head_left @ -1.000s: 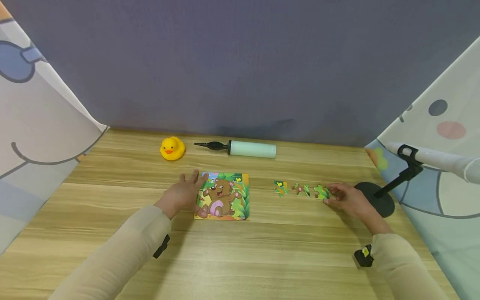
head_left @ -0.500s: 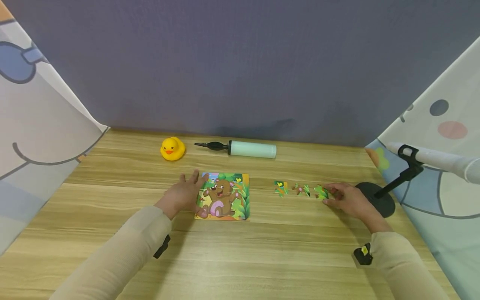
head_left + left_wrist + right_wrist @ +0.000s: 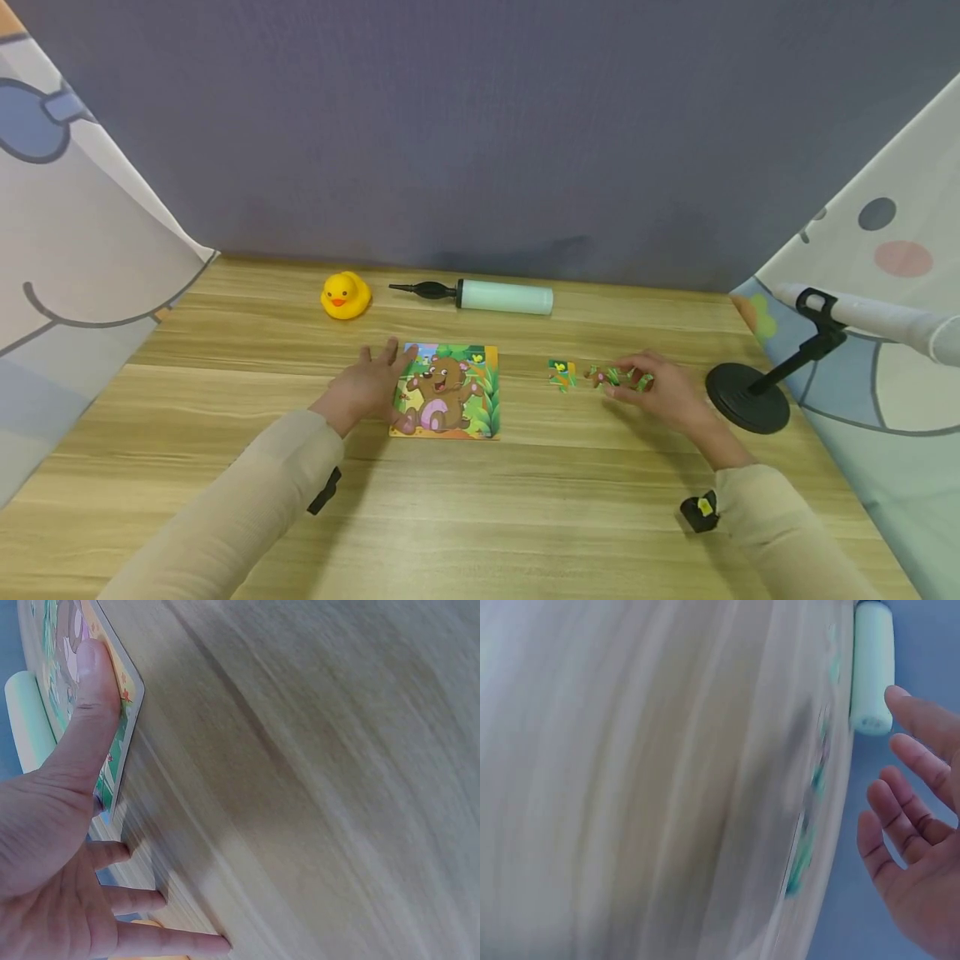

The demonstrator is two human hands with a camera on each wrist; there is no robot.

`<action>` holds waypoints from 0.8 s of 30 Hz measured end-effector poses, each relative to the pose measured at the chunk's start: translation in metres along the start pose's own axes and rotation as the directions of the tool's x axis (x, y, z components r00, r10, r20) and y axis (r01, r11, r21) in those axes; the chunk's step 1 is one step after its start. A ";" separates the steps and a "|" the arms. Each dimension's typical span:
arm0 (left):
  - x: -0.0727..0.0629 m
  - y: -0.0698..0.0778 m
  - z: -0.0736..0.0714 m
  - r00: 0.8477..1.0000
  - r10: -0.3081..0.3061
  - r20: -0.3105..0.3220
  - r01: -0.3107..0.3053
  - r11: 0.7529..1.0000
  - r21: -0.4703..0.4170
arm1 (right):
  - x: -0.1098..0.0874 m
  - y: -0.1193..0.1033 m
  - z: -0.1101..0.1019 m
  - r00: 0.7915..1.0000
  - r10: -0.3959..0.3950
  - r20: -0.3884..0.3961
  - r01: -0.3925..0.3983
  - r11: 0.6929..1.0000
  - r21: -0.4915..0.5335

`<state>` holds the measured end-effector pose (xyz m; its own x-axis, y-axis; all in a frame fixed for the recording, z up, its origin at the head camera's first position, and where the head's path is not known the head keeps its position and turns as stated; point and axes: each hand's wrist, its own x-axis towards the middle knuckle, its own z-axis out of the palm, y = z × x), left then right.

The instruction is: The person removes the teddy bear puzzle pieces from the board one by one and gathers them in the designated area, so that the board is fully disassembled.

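Note:
A square jigsaw puzzle (image 3: 448, 387) with a brown bear picture lies flat on the table. Spread over its left edge, my left hand (image 3: 363, 392) rests with the thumb (image 3: 94, 675) on the lower left corner of the picture. To the right, three loose puzzle pieces lie in a row: one with a yellow bird (image 3: 559, 375), a brown and green piece (image 3: 597, 377), and a green piece (image 3: 645, 382) partly covered by fingers. My right hand (image 3: 671, 402) is over the two rightmost pieces, fingers relaxed and apart; the right wrist view shows nothing held.
A yellow rubber duck (image 3: 346, 296) and a pale green hand pump (image 3: 504, 297) stand along the back of the table, before a grey panel (image 3: 480, 133). A black round stand (image 3: 747, 398) with a white tube (image 3: 877, 321) is at the right.
My right hand has moved left, from the outer side of the green piece to above the two rightmost pieces. The left hand, the puzzle and the loose pieces stay in place.

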<state>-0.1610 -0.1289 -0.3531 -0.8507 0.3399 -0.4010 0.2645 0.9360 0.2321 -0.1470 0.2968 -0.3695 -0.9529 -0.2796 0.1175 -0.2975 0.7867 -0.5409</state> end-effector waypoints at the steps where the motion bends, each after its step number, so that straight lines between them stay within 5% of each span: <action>1: 0.000 0.000 0.000 1.000 0.000 0.001 0.000 1.000 0.000 | 0.002 -0.004 0.002 1.000 0.000 0.000 0.000 1.000 0.017; 13: 0.001 -0.001 0.002 1.000 0.007 -0.007 -0.007 1.000 0.001 | 0.028 -0.055 0.035 0.999 0.001 0.046 -0.011 0.975 0.223; 24: 0.001 -0.001 0.002 1.000 -0.015 0.006 0.015 1.000 -0.006 | 0.046 -0.086 0.072 0.994 -0.046 0.096 0.023 0.973 0.230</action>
<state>-0.1610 -0.1291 -0.3556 -0.8519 0.3260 -0.4100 0.2485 0.9406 0.2316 -0.1613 0.1766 -0.3770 -0.9280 -0.3675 0.0615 -0.2978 0.6325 -0.7150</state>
